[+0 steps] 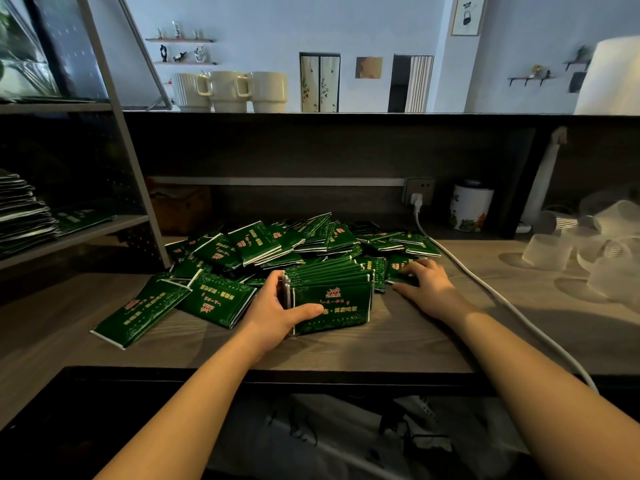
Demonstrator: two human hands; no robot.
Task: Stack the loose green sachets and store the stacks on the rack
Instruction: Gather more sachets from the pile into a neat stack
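Sachet stack (330,296) gripped by left hand (273,315), thumb across front

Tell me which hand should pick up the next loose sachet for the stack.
Right. The right hand lies open on a loose sachet beside the stack, while the left hand grips that stack, so probably cannot let go.

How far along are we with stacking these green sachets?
Partly done. Stacks already sit on the rack at left. In hand: the left hand grips an upright bundle on the counter, while the right hand rests on a loose sachet. Left: the large loose pile behind.
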